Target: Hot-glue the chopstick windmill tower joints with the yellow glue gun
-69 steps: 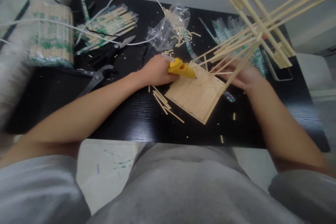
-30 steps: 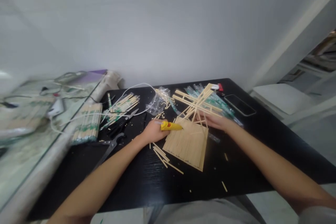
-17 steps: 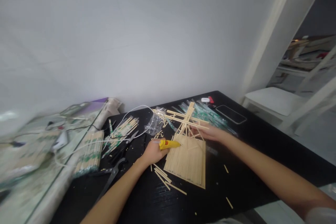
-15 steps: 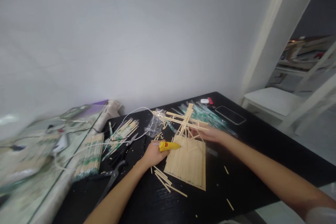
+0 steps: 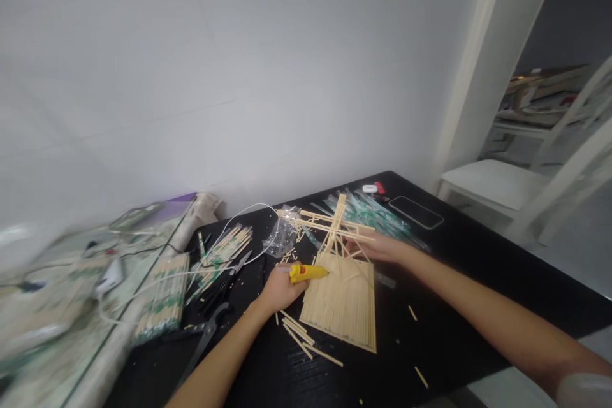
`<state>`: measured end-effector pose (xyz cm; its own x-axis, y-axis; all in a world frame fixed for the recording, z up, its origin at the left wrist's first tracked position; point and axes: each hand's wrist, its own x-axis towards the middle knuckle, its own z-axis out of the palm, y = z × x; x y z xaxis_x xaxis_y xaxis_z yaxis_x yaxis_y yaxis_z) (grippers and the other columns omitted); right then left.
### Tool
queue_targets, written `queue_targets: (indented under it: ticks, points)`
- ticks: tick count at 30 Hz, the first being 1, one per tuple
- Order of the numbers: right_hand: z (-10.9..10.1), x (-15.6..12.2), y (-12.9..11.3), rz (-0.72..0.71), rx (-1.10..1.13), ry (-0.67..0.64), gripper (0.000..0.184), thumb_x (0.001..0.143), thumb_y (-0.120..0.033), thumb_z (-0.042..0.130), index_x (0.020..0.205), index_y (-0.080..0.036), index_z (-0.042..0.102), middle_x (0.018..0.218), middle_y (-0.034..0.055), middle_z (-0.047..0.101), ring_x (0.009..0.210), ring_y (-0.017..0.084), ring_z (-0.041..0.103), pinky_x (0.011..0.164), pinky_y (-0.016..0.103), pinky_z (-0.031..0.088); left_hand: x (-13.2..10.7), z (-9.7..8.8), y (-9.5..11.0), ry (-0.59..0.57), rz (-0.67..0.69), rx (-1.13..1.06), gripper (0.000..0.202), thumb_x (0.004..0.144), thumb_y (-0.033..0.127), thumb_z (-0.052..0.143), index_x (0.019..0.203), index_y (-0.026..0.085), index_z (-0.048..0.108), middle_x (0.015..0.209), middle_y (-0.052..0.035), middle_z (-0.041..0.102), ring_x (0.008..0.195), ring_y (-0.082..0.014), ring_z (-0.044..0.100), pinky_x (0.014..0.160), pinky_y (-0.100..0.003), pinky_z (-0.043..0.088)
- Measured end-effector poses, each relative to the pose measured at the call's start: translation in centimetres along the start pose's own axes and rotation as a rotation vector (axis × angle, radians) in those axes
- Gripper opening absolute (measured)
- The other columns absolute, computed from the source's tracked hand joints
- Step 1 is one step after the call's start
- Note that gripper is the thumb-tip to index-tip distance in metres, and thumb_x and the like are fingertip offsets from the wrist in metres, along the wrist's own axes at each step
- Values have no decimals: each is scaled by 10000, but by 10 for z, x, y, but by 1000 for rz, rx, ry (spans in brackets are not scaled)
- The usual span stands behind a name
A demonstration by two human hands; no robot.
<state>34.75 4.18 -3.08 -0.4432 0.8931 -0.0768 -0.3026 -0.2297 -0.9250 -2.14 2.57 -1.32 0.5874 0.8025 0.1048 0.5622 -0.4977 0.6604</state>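
Observation:
My left hand (image 5: 278, 290) is closed round a yellow glue gun (image 5: 306, 272), its nozzle pointing right at the near edge of a stick frame (image 5: 335, 227). That frame of crossed bamboo sticks stands upright on a flat square panel of sticks (image 5: 343, 301) lying on the black table (image 5: 459, 306). My right hand (image 5: 375, 246) grips the frame's base from the right. Loose cut sticks (image 5: 300, 335) lie just left of the panel.
Left of my hand are black scissors (image 5: 224, 277), pliers (image 5: 203, 335), wrapped chopstick bundles (image 5: 162, 293) and a white cable (image 5: 239, 217). A clear bag (image 5: 283, 233), green wrappers (image 5: 377, 213) and a phone (image 5: 415, 211) lie further back. A white chair (image 5: 502, 185) stands to the right.
The view has lifted from straight down over the table to a look forward at the wall. Both hands keep their hold; the frame now stands upright on the panel.

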Motion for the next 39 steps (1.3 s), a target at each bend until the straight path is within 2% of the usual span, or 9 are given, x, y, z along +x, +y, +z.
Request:
queue_targets:
  ticks: [8,11,18,23,27,32,35,39]
  points:
    - [-1,3,3,-27,12,1,543,882,-592,1145,1014,-188,807,926,70,854,884,232,848,1024,435,676,0,0,0,7,-8,17,146,961,334,699,869,244,630,846,-25,753,804,-214,721,783,-317,483]
    - [-3,3,4,-34,2,-8,480,950,-564,1097,1030,-192,805,934,75,857,893,235,855,1027,436,677,0,0,-1,5,6,9,146,980,343,689,884,243,644,847,-24,752,793,-210,714,771,-314,482]
    - [0,0,1,-17,10,10,448,941,-518,1107,1073,-176,849,964,90,882,914,234,872,987,401,700,1,0,-3,18,36,22,148,982,341,683,876,243,651,839,-18,733,786,-203,689,776,-314,482]
    - [3,0,-1,-23,31,24,474,885,-509,1148,1029,-186,832,931,75,877,881,234,874,962,398,715,1,-1,0,21,34,33,174,963,335,694,837,249,609,808,-9,710,776,-202,684,777,-311,471]
    - [3,1,0,-29,48,35,447,864,-446,1158,991,-198,809,904,62,860,834,220,856,953,400,719,1,-2,1,8,24,7,145,968,312,715,862,239,647,837,-20,748,790,-206,715,782,-305,486]
    - [4,2,-1,-17,39,43,488,806,-465,1184,985,-195,819,904,64,861,831,218,838,947,402,715,0,-1,3,19,18,-3,175,979,287,715,845,244,612,813,-8,713,771,-197,682,741,-300,464]
    - [4,0,-2,-20,28,36,461,853,-456,1158,958,-207,784,869,44,843,817,214,832,976,420,714,0,-2,5,21,16,4,184,978,298,715,839,243,608,809,-6,713,777,-195,677,762,-307,473]
    - [3,-3,-5,-2,-3,9,395,961,-456,1098,1059,-185,827,923,78,870,886,233,866,1017,426,714,0,-4,5,8,16,1,186,977,349,702,842,247,623,825,-17,737,788,-200,689,782,-320,492]
